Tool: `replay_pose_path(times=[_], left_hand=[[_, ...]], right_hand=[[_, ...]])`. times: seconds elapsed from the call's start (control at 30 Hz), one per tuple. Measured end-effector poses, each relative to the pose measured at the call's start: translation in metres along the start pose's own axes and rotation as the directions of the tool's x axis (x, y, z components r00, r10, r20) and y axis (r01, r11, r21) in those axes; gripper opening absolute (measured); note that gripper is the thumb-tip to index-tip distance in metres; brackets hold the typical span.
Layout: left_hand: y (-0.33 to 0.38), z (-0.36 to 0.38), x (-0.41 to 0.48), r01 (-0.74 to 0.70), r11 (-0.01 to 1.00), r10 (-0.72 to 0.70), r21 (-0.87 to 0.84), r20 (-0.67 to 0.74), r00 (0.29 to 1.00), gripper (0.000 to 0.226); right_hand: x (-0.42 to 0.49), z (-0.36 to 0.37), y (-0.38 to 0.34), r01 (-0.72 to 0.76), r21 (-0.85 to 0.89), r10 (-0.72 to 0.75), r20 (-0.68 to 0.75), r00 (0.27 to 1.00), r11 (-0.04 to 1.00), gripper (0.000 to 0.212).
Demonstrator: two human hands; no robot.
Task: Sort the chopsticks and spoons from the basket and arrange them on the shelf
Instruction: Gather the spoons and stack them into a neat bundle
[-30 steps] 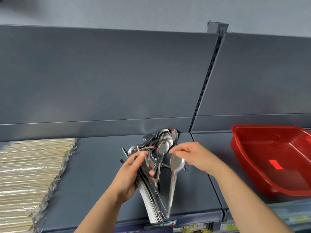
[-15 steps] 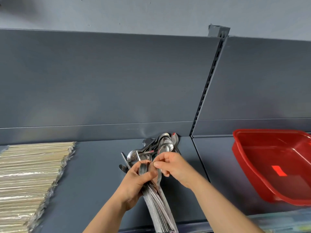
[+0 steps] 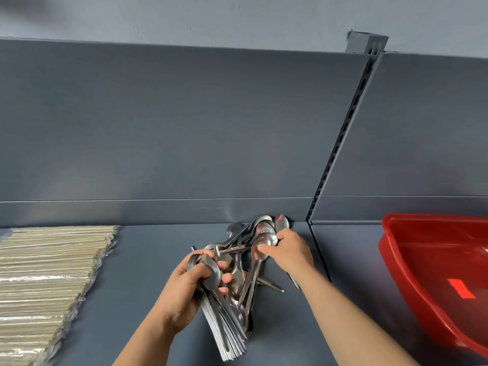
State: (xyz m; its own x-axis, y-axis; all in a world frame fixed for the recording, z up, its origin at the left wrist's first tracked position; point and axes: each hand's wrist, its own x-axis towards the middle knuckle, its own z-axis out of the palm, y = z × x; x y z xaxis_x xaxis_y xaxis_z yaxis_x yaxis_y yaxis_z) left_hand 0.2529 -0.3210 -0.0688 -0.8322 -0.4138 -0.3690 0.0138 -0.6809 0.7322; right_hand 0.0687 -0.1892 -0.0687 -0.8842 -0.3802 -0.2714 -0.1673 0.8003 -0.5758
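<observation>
- Since half a second ago the right hand [image 3: 290, 250] has left the bundle and gone back and to the right, to the loose spoons [image 3: 260, 228] at the back wall of the shelf [image 3: 148, 273].
- At the far left the chopsticks [image 3: 47, 281] lie on the shelf in a flat, tidy layer. They are pale sticks in shiny clear wrapping, well apart from both hands.
- The left hand [image 3: 188, 289] has its fingers curled. Its grip holds the bundle of spoons [image 3: 227, 336] at the bowls, and the thin handles fan down toward the front edge.
- The loose spoons are of polished metal, heaped and crossing each other.
- The right hand comes in from the lower right with the forearm stretched. Its grip is narrow: thumb and fingers pinch the oval bowl of a single spoon [image 3: 260, 250].
- At the right the red basket [image 3: 422, 260], of smooth glossy plastic with rounded corners, stands on the next shelf section.
</observation>
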Motion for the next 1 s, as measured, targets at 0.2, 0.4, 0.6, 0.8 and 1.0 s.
replay_pose_path(times=[0.2,0.4,0.6,0.8,1.0], left_hand=[[0.006,-0.002,0.007,-0.032,0.999,0.032,0.003,-0.081,0.996,0.028],[0.011,0.010,0.013,-0.057,0.998,0.056,-0.008,-0.120,0.991,0.018],[0.015,0.020,0.019,-0.080,0.997,0.079,0.001,-0.133,0.988,0.007],[0.010,0.043,0.012,0.018,0.997,-0.021,0.073,0.050,0.999,0.026],[-0.003,0.052,0.004,-0.002,0.981,-0.025,0.192,0.137,0.990,0.040]], right_hand=[[0.022,0.001,0.000,-0.019,0.031,0.017,0.050,0.999,0.999,0.044],[0.037,-0.026,0.009,-0.016,0.567,-0.014,0.047,0.999,0.823,0.017],[0.035,-0.061,0.006,0.147,0.638,-0.136,-0.066,0.989,0.756,0.007],[0.003,-0.053,-0.013,0.118,0.669,-0.354,0.230,0.906,0.734,0.004],[-0.021,-0.027,-0.017,0.134,0.607,-0.420,0.358,0.834,0.783,0.006]])
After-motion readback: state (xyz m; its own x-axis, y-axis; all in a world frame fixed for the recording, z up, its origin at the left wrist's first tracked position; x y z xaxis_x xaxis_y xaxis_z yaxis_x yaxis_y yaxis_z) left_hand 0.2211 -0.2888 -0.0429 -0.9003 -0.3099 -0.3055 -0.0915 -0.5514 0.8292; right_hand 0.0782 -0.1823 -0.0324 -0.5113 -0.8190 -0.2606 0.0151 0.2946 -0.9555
